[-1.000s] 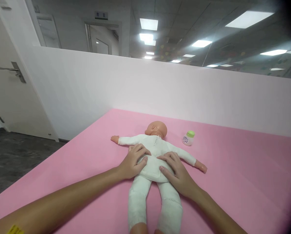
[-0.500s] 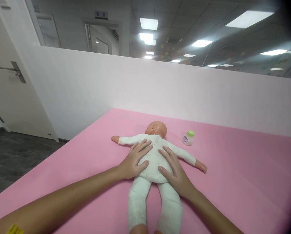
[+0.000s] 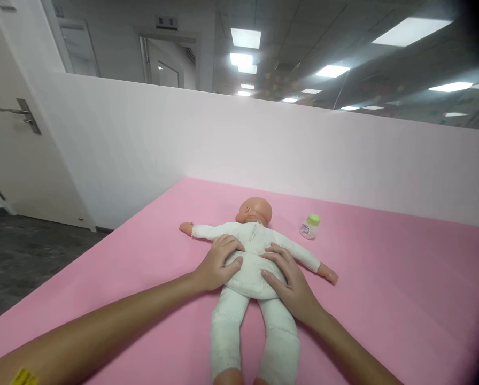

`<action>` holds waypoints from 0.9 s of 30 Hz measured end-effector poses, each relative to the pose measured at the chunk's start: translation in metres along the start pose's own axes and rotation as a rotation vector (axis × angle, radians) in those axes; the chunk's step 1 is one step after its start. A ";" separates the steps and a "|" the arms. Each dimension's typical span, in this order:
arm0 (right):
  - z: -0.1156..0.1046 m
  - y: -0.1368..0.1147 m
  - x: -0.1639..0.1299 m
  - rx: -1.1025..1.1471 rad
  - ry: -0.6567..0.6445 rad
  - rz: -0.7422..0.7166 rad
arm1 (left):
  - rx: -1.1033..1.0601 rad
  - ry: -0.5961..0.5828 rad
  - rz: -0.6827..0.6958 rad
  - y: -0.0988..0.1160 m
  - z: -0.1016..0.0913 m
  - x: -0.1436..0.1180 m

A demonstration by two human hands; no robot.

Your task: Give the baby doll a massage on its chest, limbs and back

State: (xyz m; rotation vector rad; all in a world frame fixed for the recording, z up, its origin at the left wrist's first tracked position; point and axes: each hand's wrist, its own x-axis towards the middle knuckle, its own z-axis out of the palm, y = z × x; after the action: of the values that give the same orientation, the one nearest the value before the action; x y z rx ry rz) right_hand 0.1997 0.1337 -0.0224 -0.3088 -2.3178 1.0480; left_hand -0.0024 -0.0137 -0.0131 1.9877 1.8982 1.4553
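Note:
A baby doll with a white cloth body lies face down, its bald head turned to the left and its arms spread. My left hand is on the left side of its back, fingers bent and pressed into the cloth, thumb on the lower back. On the right side of the back, my right hand grips in the same way, with curled fingers and the thumb set apart from them. The cloth is creased between the two hands. The doll's feet are cut off by the bottom edge of the view.
A small clear bottle with a green cap stands right of the doll's head. The pink tabletop meets a white partition at the back. A door and dark floor are at the left.
The fingers of both hands have bent and drawn in along the doll's back, creasing the cloth. The doll's head and arms have shifted slightly left.

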 end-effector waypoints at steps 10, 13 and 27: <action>0.009 0.001 -0.002 0.119 0.029 0.161 | -0.135 0.052 -0.098 -0.003 -0.001 0.006; 0.012 0.001 -0.003 0.125 0.055 0.194 | -0.096 0.084 -0.058 -0.002 -0.001 0.003; 0.008 0.002 -0.005 0.027 0.024 0.113 | -0.004 -0.041 0.022 -0.006 0.000 0.000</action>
State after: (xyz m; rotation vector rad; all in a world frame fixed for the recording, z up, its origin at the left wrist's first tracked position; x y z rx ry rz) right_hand 0.1989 0.1286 -0.0301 -0.4445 -2.2854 1.1227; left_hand -0.0070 -0.0125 -0.0170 2.0264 1.8626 1.4107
